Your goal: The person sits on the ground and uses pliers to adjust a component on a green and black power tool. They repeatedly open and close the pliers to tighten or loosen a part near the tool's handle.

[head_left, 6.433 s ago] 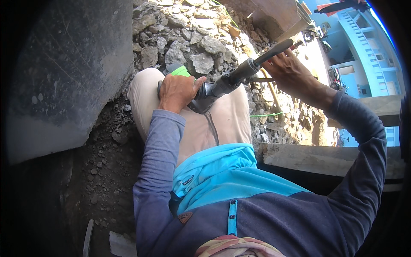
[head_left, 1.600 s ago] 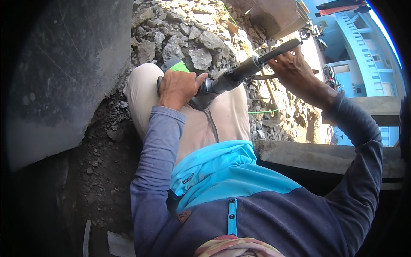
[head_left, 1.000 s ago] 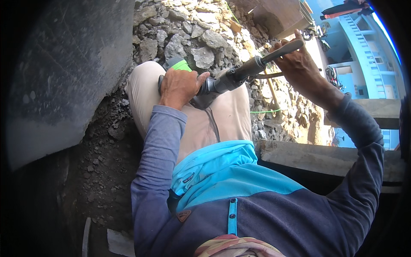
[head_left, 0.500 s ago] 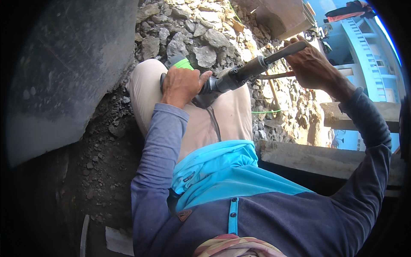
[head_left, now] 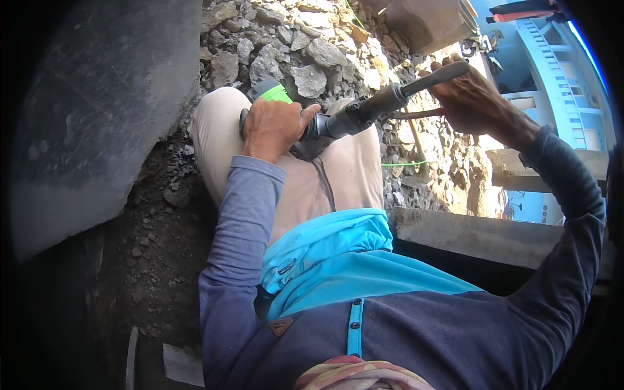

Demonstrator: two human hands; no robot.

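Note:
A demolition hammer point(head_left: 351, 120) with a dark body and a green-and-black end lies slantwise over my thighs. Its flat chisel bit point(head_left: 434, 77) points up and to the right. My left hand point(head_left: 270, 127) is closed round the tool's rear part, thumb along the body, and hides the grip. Behind the bit, my right hand point(head_left: 465, 97) is raised with curled fingers, partly covered by the chisel. A thin reddish-brown rod point(head_left: 416, 114) runs from beside the tool's front into the palm of that hand; its far end is hidden.
Broken rock point(head_left: 312, 62) covers the ground ahead. A large dark slab point(head_left: 110, 117) leans at the left, above loose soil point(head_left: 149, 253). At the right are concrete beams point(head_left: 468, 237) and a blue building point(head_left: 552, 84). A green cord point(head_left: 406, 164) crosses the rubble.
Both hands and the demolition hammer keep nearly the same pose. My right elbow has shifted slightly outward, and the view has tilted a little.

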